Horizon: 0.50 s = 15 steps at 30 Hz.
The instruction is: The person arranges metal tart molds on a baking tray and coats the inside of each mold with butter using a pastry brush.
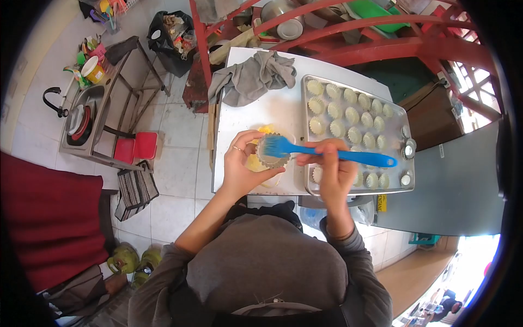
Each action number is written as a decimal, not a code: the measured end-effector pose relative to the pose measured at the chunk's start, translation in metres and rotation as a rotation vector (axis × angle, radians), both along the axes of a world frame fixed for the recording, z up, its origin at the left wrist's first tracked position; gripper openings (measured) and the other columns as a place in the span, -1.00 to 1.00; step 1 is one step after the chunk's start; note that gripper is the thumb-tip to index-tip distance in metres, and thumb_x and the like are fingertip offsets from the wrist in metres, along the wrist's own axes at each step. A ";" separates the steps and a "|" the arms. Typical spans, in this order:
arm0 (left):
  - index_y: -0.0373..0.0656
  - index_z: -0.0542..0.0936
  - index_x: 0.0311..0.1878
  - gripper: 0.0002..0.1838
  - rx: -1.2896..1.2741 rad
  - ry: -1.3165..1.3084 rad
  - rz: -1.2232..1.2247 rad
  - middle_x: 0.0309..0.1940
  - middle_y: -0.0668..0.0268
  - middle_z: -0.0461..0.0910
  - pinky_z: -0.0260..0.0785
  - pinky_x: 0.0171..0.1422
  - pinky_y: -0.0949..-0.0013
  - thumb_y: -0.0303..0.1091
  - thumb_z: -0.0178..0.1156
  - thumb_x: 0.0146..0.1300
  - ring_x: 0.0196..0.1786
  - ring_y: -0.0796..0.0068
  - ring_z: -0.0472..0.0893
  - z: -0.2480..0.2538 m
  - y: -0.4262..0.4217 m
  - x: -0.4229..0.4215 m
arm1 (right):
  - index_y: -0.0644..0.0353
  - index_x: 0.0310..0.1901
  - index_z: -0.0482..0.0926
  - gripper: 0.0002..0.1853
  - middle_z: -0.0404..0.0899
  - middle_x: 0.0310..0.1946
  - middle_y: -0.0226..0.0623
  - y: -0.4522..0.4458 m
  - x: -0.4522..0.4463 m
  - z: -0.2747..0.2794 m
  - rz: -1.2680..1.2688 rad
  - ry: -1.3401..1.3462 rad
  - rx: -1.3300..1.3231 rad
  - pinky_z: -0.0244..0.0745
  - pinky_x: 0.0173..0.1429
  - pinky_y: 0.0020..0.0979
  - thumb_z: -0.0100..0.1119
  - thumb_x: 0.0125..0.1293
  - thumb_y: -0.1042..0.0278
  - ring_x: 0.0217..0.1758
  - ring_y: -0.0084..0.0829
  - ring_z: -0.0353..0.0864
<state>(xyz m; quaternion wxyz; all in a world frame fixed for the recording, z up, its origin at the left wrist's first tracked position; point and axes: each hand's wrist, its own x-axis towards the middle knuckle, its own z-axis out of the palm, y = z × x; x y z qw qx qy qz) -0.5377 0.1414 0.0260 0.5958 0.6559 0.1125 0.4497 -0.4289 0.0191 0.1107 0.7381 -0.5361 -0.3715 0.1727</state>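
Observation:
Between its thumb and fingers, my left hand (242, 166) holds a small fluted metal mold (275, 162) by the rim. A blue brush (348, 154) is gripped in my right hand (333, 169), its bristles over the inside of the mold. Beneath my left hand, a container with something yellow (266, 129) is partly hidden. To the right, a metal tray (357, 192) carries rows of fluted molds, most pale inside and a few at its right side more silvery.
A crumpled grey cloth (253, 78) lies on the white table (229, 121) at the back left. Red railings (359, 52) stand behind the table. Farther left are a black bin bag (169, 43), a sink (90, 117) and red stools (145, 145).

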 end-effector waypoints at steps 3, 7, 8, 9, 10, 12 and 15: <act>-0.25 0.41 0.05 -0.27 -0.003 0.017 -0.042 0.03 0.21 0.39 0.44 -0.08 0.41 -0.41 0.57 -0.26 -0.03 0.44 0.53 -0.002 0.001 -0.001 | 0.42 -0.27 0.44 -0.82 0.59 -0.40 -0.14 -0.016 0.016 0.006 0.033 -0.175 -0.211 0.59 -0.25 -0.46 -0.14 0.42 0.51 -0.38 -0.41 0.66; -0.25 0.39 0.07 -0.25 -0.041 0.140 -0.143 0.03 0.21 0.39 0.43 -0.03 0.38 -0.46 0.55 -0.26 0.00 0.42 0.51 -0.001 -0.007 -0.004 | 0.44 -0.28 0.45 -0.82 0.59 -0.42 -0.17 0.007 0.002 -0.006 0.017 -0.128 -0.148 0.59 -0.26 -0.48 -0.13 0.41 0.52 -0.38 -0.43 0.66; -0.25 0.37 0.09 -0.24 -0.084 0.156 -0.169 0.02 0.21 0.39 0.43 0.03 0.33 -0.50 0.54 -0.25 0.06 0.38 0.49 -0.002 -0.006 -0.005 | 0.44 -0.25 0.46 -0.83 0.58 -0.40 -0.17 0.008 0.005 -0.008 0.051 -0.121 -0.075 0.59 -0.23 -0.48 -0.11 0.41 0.52 -0.36 -0.43 0.67; -0.24 0.35 0.10 -0.23 -0.124 0.168 -0.191 0.02 0.21 0.38 0.43 0.09 0.28 -0.54 0.53 -0.24 0.11 0.34 0.46 -0.001 -0.003 -0.006 | 0.44 -0.25 0.46 -0.83 0.57 -0.39 -0.18 0.006 0.007 -0.007 0.033 -0.158 -0.045 0.59 -0.23 -0.48 -0.11 0.41 0.51 -0.36 -0.42 0.67; -0.23 0.37 0.09 -0.25 -0.061 0.171 -0.180 0.01 0.22 0.40 0.43 0.08 0.29 -0.53 0.53 -0.24 0.09 0.35 0.48 0.001 0.000 -0.008 | 0.44 -0.24 0.46 -0.83 0.57 -0.39 -0.18 0.002 0.010 -0.006 0.015 -0.194 -0.018 0.59 -0.22 -0.48 -0.10 0.41 0.50 -0.35 -0.42 0.67; -0.20 0.42 0.07 -0.29 0.060 0.175 -0.161 -0.01 0.23 0.43 0.44 0.04 0.31 -0.49 0.54 -0.24 0.04 0.36 0.50 0.010 0.006 -0.010 | 0.42 -0.25 0.48 -0.85 0.56 -0.38 -0.19 -0.006 0.018 -0.002 0.067 -0.241 -0.062 0.57 -0.26 -0.48 0.00 0.38 0.48 -0.35 -0.43 0.66; -0.18 0.47 0.02 -0.33 0.309 0.283 -0.088 -0.03 0.22 0.46 0.44 0.00 0.36 -0.44 0.54 -0.25 -0.01 0.38 0.52 0.031 0.014 -0.015 | 0.38 -0.26 0.51 -0.88 0.56 -0.38 -0.19 -0.011 0.030 -0.009 0.237 -0.411 -0.232 0.52 -0.34 -0.48 0.09 0.32 0.47 -0.39 -0.44 0.66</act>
